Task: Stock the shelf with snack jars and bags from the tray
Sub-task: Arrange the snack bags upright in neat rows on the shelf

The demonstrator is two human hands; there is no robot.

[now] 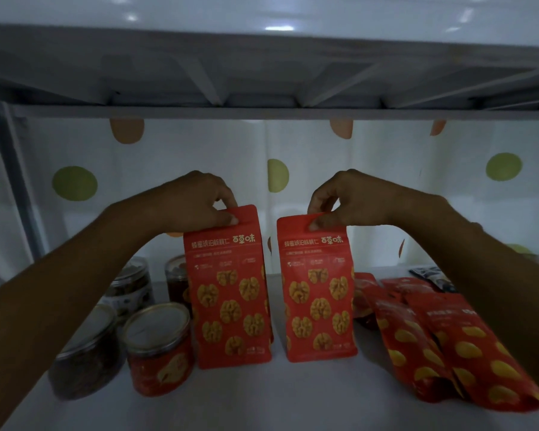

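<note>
Pretty dim in here, so the small print on the packs is unreadable. The left hand pinches the top edge of the left walnut bag, thumb in front and fingers curled behind. The right hand grips the right walnut bag the same way, just right of the first with a narrow gap between them. Both bags stand upright on the shelf.

A back jar is half hidden behind the left walnut bag. Left of that bag sit a red-label jar and a dark jar, the latter partly covered by the forearm. Well to its right a pile of leaning red bags is cut off by the right arm and the frame edge.

There's bare shelf in front of the left walnut bag, and open room above it up to the upper shelf.
</note>
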